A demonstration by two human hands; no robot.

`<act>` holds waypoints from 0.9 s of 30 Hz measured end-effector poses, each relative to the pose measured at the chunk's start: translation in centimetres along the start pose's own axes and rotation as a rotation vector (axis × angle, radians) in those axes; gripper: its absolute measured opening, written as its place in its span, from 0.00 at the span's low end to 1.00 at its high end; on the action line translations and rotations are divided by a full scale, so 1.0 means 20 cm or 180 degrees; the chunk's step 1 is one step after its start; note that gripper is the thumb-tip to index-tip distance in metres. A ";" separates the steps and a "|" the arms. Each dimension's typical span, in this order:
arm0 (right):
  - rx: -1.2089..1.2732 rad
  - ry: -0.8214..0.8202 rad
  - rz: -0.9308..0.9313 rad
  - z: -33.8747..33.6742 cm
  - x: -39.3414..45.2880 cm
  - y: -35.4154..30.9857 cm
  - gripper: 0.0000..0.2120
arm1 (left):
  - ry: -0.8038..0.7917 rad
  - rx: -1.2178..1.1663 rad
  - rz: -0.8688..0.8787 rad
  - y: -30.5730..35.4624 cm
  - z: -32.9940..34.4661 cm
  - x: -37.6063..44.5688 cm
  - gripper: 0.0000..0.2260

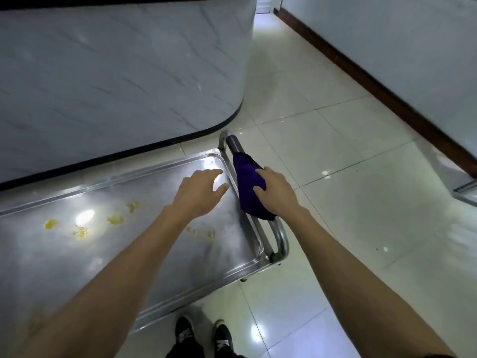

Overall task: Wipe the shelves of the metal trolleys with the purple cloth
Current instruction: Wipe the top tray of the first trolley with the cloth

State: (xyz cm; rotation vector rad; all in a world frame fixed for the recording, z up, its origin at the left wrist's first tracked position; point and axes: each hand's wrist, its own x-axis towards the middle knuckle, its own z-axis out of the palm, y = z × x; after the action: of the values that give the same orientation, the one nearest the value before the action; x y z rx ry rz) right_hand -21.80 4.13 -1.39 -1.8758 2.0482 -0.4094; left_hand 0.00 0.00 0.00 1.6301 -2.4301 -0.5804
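purple cloth (249,187) draped over handle (236,144), bunched

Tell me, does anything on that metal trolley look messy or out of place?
Yes. Yellow food bits are scattered over the trolley's top shelf, which ought to be clean metal. The purple cloth is draped over the trolley handle under the right hand, not yet on the mess.
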 end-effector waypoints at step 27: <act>-0.0642 0.0036 0.0424 0.27 -0.04 0.04 0.33 | -0.0832 -0.3285 -0.1057 0.09 0.43 0.30 0.10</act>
State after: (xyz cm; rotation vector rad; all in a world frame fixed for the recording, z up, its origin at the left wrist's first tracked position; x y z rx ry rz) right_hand -20.02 5.08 -6.61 -1.8344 2.2804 -0.1858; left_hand -6.77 -2.89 -7.52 1.4722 -1.4460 -1.7929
